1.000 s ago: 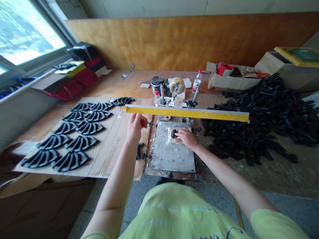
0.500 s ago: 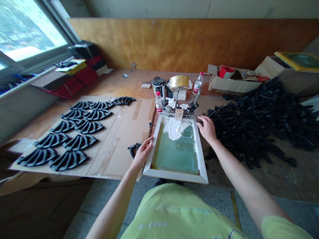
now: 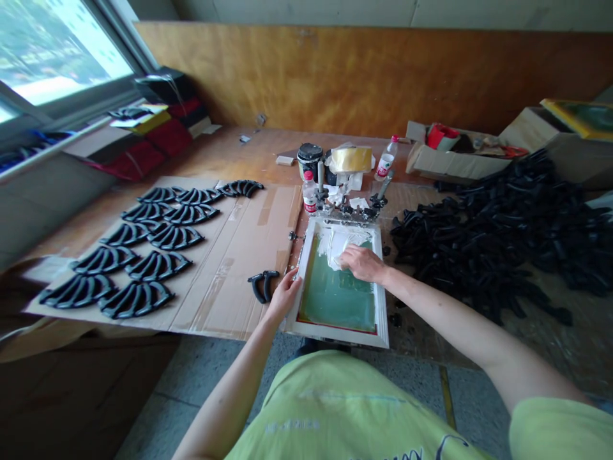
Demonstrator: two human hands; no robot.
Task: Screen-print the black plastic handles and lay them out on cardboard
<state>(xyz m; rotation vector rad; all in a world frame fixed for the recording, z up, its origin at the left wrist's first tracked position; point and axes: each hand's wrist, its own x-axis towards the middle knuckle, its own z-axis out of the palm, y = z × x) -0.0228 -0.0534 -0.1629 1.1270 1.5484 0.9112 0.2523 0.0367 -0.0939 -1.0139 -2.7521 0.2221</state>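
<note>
A silk-screen frame (image 3: pixel 384 313) with green mesh lies in front of me, held at its far end by a metal hinge clamp (image 3: pixel 352 216). White ink (image 3: pixel 338 241) is smeared over the mesh's far part. My left hand (image 3: pixel 286 291) grips the frame's left side. Over the mesh, my right hand (image 3: pixel 363 262) is closed at the ink, fingers pressed together on a squeegee that the hand almost wholly hides. Just left of my left hand, a small black curved ribbed part (image 3: pixel 262 285) rests on the cardboard.
Rows of black fan-shaped parts (image 3: pixel 158 265) lie on the cardboard sheet (image 3: pixel 230 255) at left. A large heap of black parts (image 3: pixel 498 236) covers the right side. Behind the clamp stand bottles (image 3: pixel 310 195), an ink tub (image 3: pixel 309 156) and a tape roll (image 3: pixel 352 160). An open carton (image 3: pixel 454 163) sits back right.
My right hand has moved left from the frame's right edge onto the inked mesh and closed. The wooden-looking block no longer shows at the clamp. My left hand stays at the frame's left side.
</note>
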